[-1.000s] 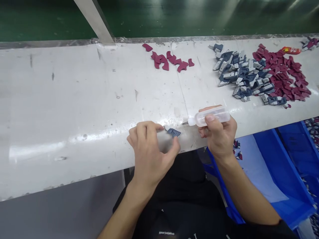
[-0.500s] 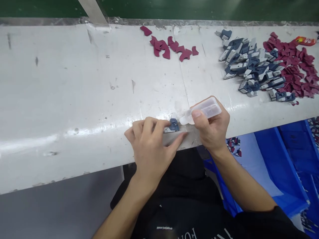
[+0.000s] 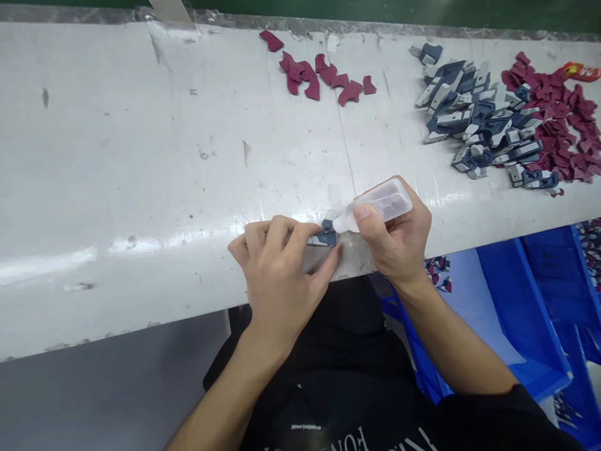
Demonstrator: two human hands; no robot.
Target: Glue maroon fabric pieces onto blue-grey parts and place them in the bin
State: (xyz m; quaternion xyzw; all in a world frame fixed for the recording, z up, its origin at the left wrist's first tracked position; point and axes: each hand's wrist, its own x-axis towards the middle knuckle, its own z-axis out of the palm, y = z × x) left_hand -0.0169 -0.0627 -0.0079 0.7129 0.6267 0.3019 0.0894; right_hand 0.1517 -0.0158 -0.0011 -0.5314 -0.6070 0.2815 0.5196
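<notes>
White tabletop (image 3: 164, 156), right fingers (image 3: 370, 223) round bottle (image 3: 389, 199)

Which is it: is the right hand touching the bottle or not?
Touching. The head view shows the right hand gripping the bottle, thumb across its side.

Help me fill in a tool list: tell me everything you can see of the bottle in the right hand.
The bottle is translucent and whitish, apparently plastic, with a rounded oblong body and a white cap narrowing at the front. The right hand grips it, thumb on its side. It slants over the white table, cap end toward the blue-grey piece at the left hand. Whether the tip touches that piece, and how full the bottle is, I cannot tell.
</notes>
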